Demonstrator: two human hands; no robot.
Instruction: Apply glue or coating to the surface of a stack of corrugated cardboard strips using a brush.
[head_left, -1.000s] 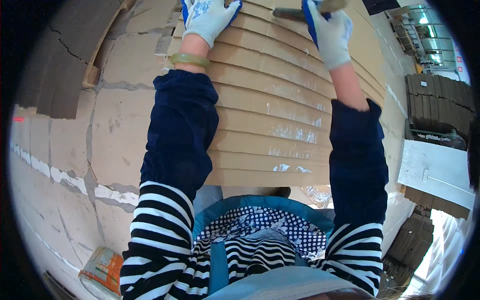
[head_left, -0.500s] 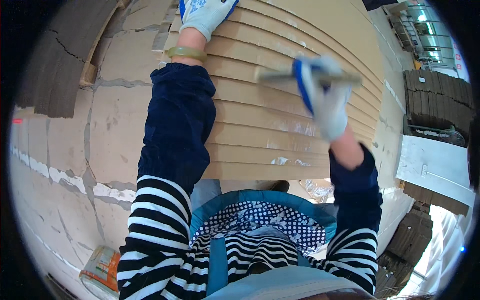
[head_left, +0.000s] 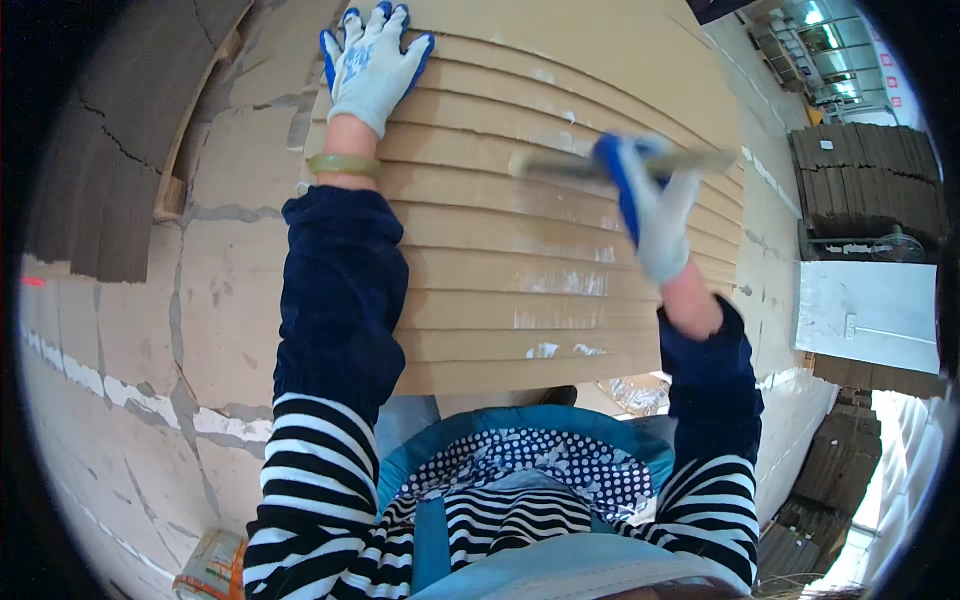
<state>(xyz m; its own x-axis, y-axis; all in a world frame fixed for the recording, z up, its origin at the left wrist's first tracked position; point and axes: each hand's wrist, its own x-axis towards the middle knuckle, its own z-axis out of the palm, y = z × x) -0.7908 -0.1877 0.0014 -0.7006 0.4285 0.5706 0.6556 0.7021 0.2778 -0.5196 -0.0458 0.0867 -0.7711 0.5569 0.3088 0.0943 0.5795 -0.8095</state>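
Note:
Overlapping brown cardboard sheets [head_left: 470,235] lie fanned out in front of me, their edges making a row of steps. White, wet-looking smears mark the strips right of the middle. My left hand [head_left: 370,78], in a white glove with blue fingertips, rests flat on the far left of the sheets with its fingers spread. In a matching glove, my right hand [head_left: 655,210] is closed round a long brush [head_left: 565,168], held sideways over the right half of the sheets. Motion blurs the brush, so whether it touches the cardboard I cannot tell.
A stack of dark grey-brown board [head_left: 110,150] stands on a wooden pallet [head_left: 172,195] at the left. A bucket [head_left: 212,565] sits at the lower left on the tiled floor [head_left: 130,330]. To the right are more cardboard stacks [head_left: 865,180] and a white panel [head_left: 868,310].
My left hand has come slightly nearer and left in the picture, its spread fingers now fully in view. The brush stays in my right hand, and more white streaks show on the nearer strips.

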